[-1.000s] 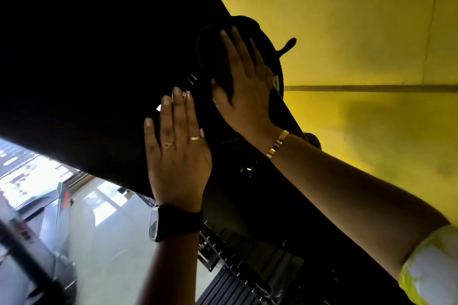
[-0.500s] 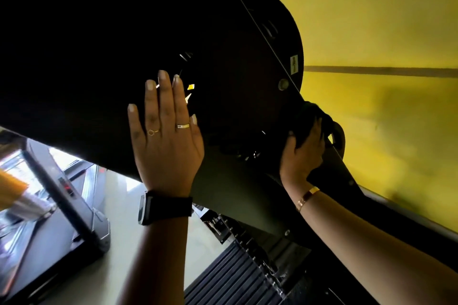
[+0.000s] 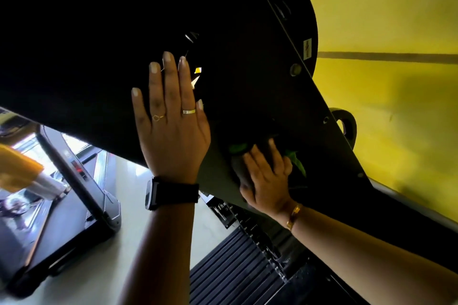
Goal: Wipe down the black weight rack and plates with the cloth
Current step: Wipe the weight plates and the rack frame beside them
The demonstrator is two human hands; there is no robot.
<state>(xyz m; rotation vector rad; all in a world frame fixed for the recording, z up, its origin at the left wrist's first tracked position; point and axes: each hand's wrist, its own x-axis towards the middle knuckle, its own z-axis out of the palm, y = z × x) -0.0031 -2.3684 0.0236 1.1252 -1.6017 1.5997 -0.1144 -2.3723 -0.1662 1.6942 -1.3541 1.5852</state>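
Fingers (image 3: pixel 273 152) of right hand (image 3: pixel 266 178) gripping dark green cloth (image 3: pixel 298 164), left hand (image 3: pixel 173 129) flat on black rack (image 3: pixel 99 32)

You've got matt black metal on rack (image 3: pixel 247 106); cloth (image 3: pixel 298 166) against rack soft, dark-green fabric; floor (image 3: pixel 99 280) below rack glossy.

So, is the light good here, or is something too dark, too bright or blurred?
Head view: the rack is underexposed, nearly solid black with no surface detail; the yellow wall is well lit; the left hand is sharp, while the right hand and the cloth it holds look slightly smeared; the bright patch at the lower left is washed out.
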